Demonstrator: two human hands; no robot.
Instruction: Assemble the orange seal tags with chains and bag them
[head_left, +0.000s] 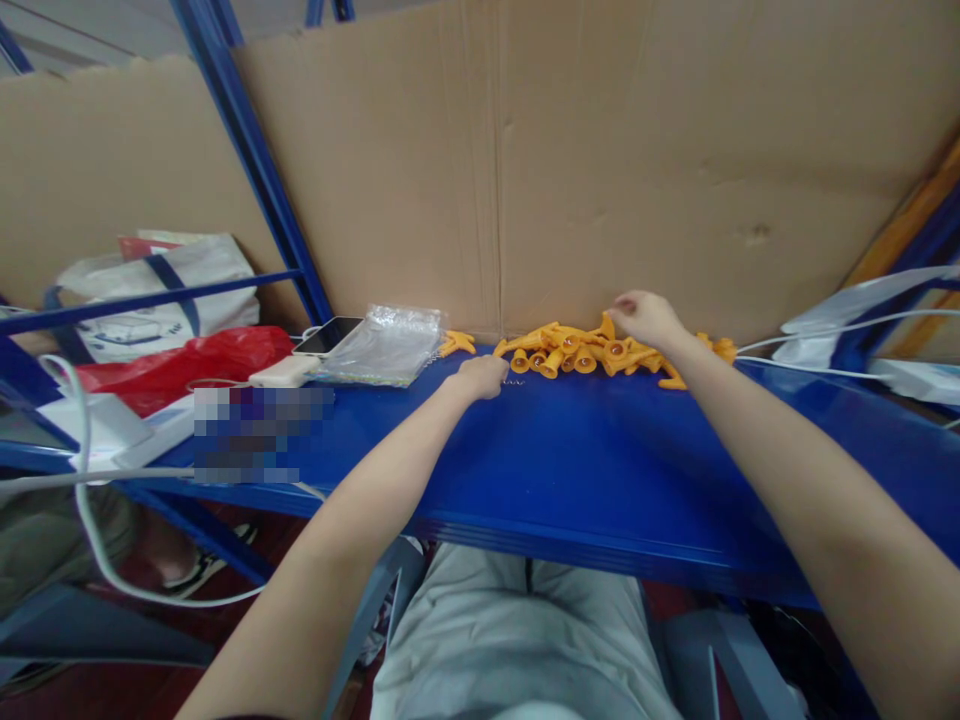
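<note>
A pile of small orange plastic parts (577, 352) lies at the back of the blue shelf (570, 470), against the cardboard wall. My right hand (646, 317) reaches into the pile's right side, fingers curled over the parts; what it grips is hidden. My left hand (480, 377) rests as a fist on the shelf just left of the pile, next to a small metal spring or chain (514, 381). A single orange piece (456, 343) lies apart to the left.
A clear plastic bag (386, 345), a phone (328, 336), a power bank (285, 372), a red bag (180, 362) and a white tote (161, 290) crowd the left. White cables (825, 335) run at the right. Blue rack posts (247, 150) rise at the back left.
</note>
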